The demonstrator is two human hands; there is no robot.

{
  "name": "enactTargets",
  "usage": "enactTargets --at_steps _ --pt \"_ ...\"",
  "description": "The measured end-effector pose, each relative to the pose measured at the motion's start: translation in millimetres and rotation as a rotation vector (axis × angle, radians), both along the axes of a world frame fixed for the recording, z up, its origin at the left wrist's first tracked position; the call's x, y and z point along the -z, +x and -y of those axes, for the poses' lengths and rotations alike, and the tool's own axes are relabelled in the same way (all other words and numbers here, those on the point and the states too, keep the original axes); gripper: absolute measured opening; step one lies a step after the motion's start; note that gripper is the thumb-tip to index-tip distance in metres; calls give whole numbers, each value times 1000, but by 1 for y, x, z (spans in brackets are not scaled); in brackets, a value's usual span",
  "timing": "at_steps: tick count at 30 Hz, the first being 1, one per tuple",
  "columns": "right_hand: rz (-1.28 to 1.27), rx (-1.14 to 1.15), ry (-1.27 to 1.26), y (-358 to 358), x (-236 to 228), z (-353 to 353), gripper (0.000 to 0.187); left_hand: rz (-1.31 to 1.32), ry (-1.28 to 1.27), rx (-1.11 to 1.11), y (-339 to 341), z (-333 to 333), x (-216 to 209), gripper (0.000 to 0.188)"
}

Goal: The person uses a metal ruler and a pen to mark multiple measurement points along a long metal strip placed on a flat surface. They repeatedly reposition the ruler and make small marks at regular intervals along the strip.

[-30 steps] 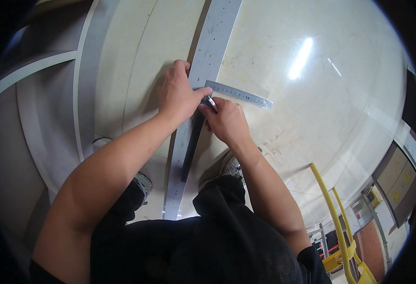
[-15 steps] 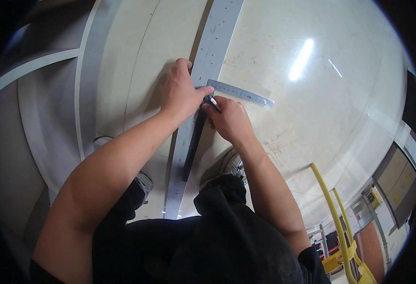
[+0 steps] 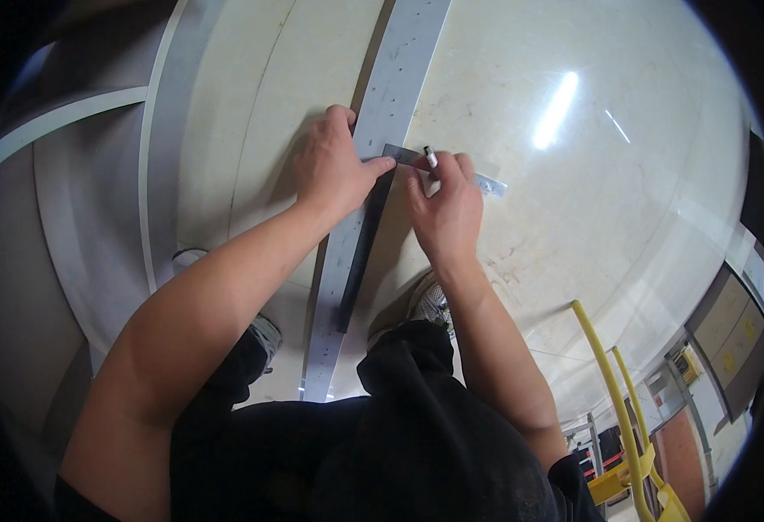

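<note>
Left hand (image 3: 334,170) grasping bar (image 3: 399,78), thumb on square (image 3: 399,155) (black leg (image 3: 360,261) along bar). Right hand (image 3: 450,204): fingers closed round pen (image 3: 431,157), over square's steel blade (image 3: 493,186).

Pale floor (image 3: 539,235), grey metal bar (image 3: 401,74) across it

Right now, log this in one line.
left hand: touching square; right hand: holding pen-like tool; square: dark arm along bar

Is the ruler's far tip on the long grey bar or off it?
Off it: the ruler pokes out past the right edge of the bar, its tip showing beyond the right hand.
</note>
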State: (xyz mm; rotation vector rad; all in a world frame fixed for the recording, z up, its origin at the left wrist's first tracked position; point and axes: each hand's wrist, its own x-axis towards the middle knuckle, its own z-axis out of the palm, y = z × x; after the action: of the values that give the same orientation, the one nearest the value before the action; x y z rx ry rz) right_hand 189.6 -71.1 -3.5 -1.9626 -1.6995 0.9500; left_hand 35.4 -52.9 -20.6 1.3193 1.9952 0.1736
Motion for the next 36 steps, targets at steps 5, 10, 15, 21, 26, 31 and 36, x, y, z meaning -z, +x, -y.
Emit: enactTargets --at_steps 5,10,15,21,26,31,36 --pt "150 -187 218 7 5 -15 30 3 0 0 0 1 1 70" --pt "125 -277 158 10 8 -22 27 20 -72 -5 -1 -3 -2 71" --pt "106 -305 150 11 7 -26 25 23 -60 -17 -1 -2 -1 69" --pt "86 -345 144 13 11 -31 23 5 -8 -10 0 -2 -4 69" --pt "86 -343 141 13 10 -31 24 6 -31 -12 1 -3 -4 69" --pt "90 -346 138 13 10 -32 23 -6 -23 -9 0 -2 -2 69" --pt "96 -353 137 13 10 -32 24 -7 -21 -4 0 -2 -2 69"
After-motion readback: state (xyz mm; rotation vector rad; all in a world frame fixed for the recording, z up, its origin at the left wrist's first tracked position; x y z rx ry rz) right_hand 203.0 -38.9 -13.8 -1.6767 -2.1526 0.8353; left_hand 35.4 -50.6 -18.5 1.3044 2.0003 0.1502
